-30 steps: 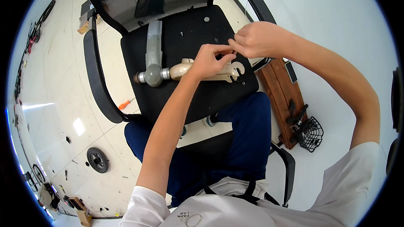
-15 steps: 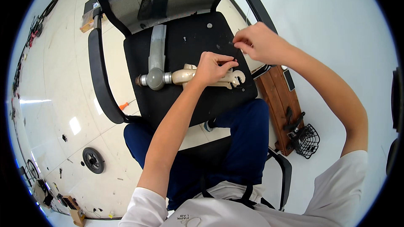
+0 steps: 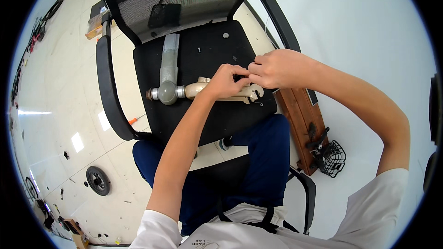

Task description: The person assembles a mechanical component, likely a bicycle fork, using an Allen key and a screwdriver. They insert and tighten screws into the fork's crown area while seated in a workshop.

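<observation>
while hands [image 3: 251, 74] meet, beige pipe fitting [image 3: 217, 93] beneath.

bright, even indoor light; glare patches shine on the pale floor [image 3: 55, 124] at left. shadows are soft, focus is sharp, and fisheye bending curves the black-rimmed edges.

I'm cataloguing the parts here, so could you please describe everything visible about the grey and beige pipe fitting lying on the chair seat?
The L-shaped grey and beige pipe fitting lies flat on the black office chair seat. A grey, metal-looking tube runs from near the backrest down to a rounded grey elbow with a rusty-looking end collar. From the elbow a beige, plastic-looking arm extends toward the person's right, ending in a small hooked bracket. The left hand hovers over the beige arm; contact is unclear. The right hand meets it fingertip to fingertip.
</observation>
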`<control>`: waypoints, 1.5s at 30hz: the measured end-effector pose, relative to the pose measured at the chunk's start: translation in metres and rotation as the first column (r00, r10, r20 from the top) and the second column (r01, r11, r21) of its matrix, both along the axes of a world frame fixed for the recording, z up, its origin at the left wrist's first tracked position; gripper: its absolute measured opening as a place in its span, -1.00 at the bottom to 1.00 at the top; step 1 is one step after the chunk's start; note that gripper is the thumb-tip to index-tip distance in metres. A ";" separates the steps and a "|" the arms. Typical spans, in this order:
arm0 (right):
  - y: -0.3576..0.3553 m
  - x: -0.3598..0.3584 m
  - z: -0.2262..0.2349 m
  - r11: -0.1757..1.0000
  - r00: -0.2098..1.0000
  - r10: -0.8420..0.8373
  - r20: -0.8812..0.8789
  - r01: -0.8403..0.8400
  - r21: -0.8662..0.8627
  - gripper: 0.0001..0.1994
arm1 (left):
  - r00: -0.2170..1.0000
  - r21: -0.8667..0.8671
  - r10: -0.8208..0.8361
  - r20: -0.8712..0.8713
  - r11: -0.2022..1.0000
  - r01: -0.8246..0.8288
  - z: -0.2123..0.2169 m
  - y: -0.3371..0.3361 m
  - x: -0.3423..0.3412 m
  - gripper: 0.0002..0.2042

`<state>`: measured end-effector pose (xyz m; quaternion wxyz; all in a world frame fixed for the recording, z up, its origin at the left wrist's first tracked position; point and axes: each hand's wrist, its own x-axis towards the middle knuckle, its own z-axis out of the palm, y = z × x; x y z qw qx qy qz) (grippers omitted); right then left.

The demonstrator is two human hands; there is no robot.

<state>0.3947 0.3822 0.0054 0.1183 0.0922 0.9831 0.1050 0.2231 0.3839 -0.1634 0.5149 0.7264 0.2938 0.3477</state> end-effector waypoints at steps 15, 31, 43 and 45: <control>0.004 0.003 -0.005 0.864 0.885 -0.456 0.093 0.466 -0.191 -0.86 | 0.991 -0.130 0.132 0.027 0.983 -0.127 -0.016 -0.007 0.005 -0.83; -0.012 0.006 0.003 0.909 0.855 -0.408 -0.320 0.346 -0.235 -0.86 | 0.984 0.255 0.148 0.096 0.952 -0.168 -0.030 -0.015 0.010 -0.84; -0.014 0.004 -0.008 0.985 0.988 -0.129 -0.089 0.118 -0.122 -0.82 | 0.983 0.097 0.181 -0.011 0.979 -0.179 -0.006 -0.020 0.006 -0.79; -0.016 0.005 -0.010 0.994 0.994 0.077 -0.078 -0.070 0.081 -0.80 | 0.987 0.138 0.143 0.072 0.979 -0.152 -0.011 -0.020 0.004 -0.80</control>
